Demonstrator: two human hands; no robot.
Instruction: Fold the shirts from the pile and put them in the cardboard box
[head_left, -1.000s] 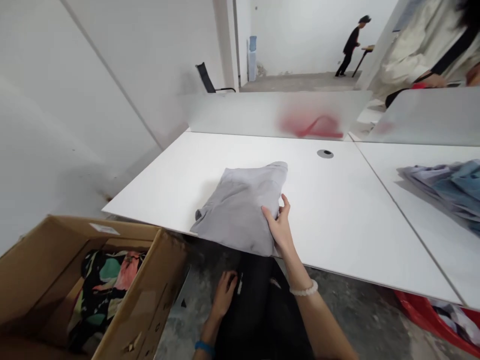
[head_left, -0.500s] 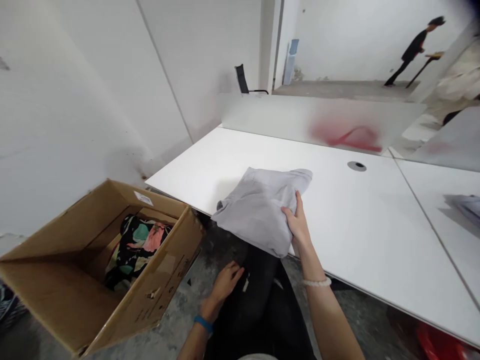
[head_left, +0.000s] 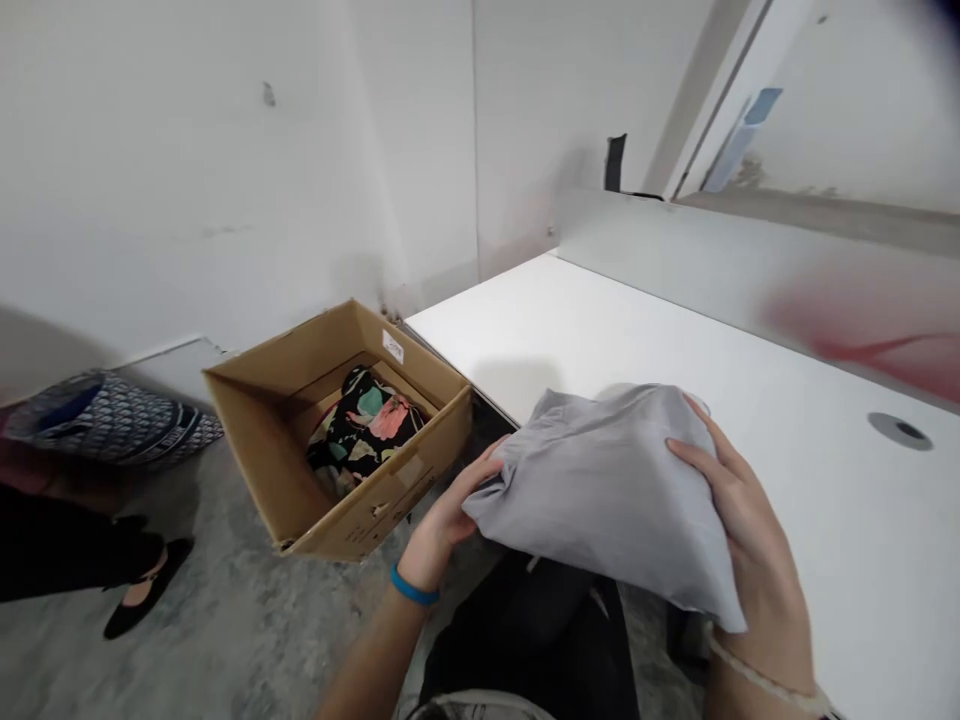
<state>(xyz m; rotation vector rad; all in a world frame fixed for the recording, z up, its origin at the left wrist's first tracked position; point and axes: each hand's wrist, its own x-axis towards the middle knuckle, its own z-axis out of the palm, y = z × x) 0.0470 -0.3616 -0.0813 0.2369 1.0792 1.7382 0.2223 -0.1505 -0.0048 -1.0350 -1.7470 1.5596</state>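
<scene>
A folded light grey cloth garment is held up at the table's front edge, over my lap. My left hand, with a blue wristband, grips its left corner, fingers partly behind the fabric. On the opposite side my right hand is closed around the edge, thumb lying on top. To the left stands an open cardboard box. Inside it lies a black cloth with a floral print in green and coral. The garment's exact kind cannot be made out.
The white table stretches along the right, with a round cable hole and a frosted divider behind. At far left are a patterned bag and another person's foot in a black shoe.
The grey garment has come up off the table towards me, and my left hand has risen from my lap to grip its left side. The view has swung left.
</scene>
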